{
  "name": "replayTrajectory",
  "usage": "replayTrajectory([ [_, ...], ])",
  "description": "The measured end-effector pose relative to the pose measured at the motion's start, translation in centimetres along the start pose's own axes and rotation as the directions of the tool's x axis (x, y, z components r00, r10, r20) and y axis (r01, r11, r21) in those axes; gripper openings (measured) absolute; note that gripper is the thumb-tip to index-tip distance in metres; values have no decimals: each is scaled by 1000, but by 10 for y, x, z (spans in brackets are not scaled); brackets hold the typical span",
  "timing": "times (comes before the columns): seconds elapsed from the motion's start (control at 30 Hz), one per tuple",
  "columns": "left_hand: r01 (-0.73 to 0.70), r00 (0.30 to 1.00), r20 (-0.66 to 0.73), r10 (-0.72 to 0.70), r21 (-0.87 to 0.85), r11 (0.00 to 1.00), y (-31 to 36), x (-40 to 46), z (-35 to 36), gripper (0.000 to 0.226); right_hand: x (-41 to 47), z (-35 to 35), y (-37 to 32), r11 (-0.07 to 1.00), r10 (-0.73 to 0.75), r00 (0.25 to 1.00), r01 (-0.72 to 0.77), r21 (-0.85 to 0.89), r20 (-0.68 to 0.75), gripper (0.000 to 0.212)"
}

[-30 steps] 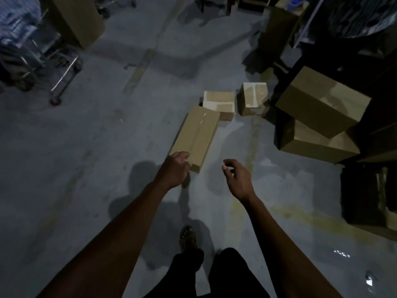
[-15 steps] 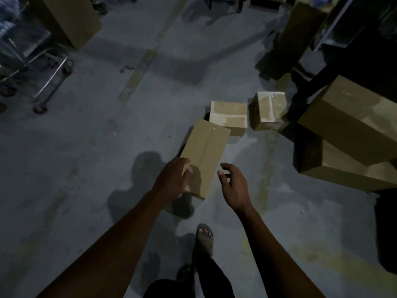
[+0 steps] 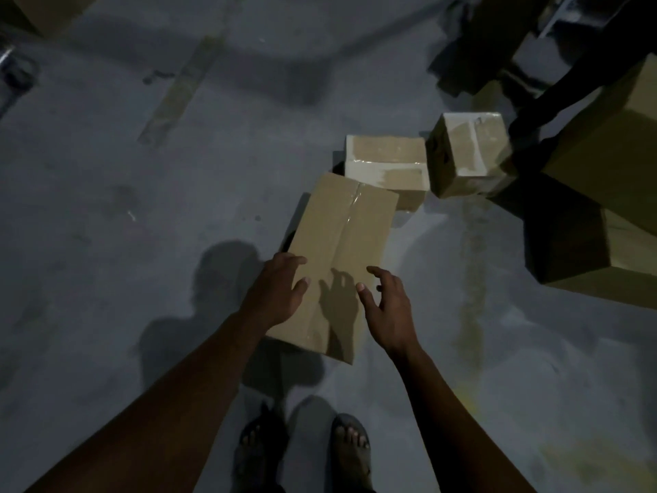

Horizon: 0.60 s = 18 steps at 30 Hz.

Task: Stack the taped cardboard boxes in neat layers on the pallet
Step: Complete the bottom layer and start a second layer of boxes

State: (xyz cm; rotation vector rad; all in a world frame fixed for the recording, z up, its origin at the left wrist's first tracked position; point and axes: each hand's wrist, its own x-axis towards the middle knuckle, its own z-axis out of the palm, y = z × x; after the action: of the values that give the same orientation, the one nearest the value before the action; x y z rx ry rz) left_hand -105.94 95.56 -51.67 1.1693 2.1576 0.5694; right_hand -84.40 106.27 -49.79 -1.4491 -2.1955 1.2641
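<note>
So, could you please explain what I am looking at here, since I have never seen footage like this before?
There is no machine: a person wears a camera on the head, looking forward and down, so you see their own bare arms and sandalled feet. They stand on a dim concrete floor. In front of them lies a long cardboard box with clear tape along its top seam. The left hand rests with straight fingers on the box's near left edge; the right hand is open by its right side, and I cannot tell whether it touches. Nothing is lifted yet. Behind lie two smaller taped boxes, and larger boxes are piled at the right. No pallet is visible.
</note>
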Motion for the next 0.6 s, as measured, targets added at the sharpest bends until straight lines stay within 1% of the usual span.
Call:
replayTrajectory([
  [0.13, 28, 1000, 6, -28, 70, 997, -60, 40, 57, 56, 36, 61, 61, 998, 59, 998, -58, 8, -22, 55],
  [0.17, 43, 999, 14, -44, 62, 997, -71, 50, 68, 60, 46, 74, 74, 997, 77, 997, -77, 4, -27, 58],
  [0.27, 53, 999, -2, -53, -18, 998, -95, 85, 88, 70, 76, 99, 104, 993, 119, 990, -118, 17, -72, 72],
  [0.33, 49, 998, -31, -51, -58, 997, -105, 107, 95, 75, 99, 107, 123, 993, 115, 990, -114, 22, -81, 81],
  [0.4, 21, 999, -43, -25, -91, 996, -112, 124, 100, 79, 118, 108, 140, 995, 90, 994, -88, 40, -53, 85],
  [0.47, -21, 998, -54, 13, -139, 990, -122, 138, 103, 85, 133, 112, 157, 998, 25, 999, -22, 54, -47, 86],
  [0.53, -18, 999, -31, 10, -241, 970, -130, 148, 104, 91, 145, 116, 170, 999, -17, 998, 19, 46, -58, 89],
  [0.6, 4, 1000, 3, -3, -344, 939, -134, 154, 104, 93, 152, 123, 177, 996, -33, 998, 38, 81, -59, 90],
])
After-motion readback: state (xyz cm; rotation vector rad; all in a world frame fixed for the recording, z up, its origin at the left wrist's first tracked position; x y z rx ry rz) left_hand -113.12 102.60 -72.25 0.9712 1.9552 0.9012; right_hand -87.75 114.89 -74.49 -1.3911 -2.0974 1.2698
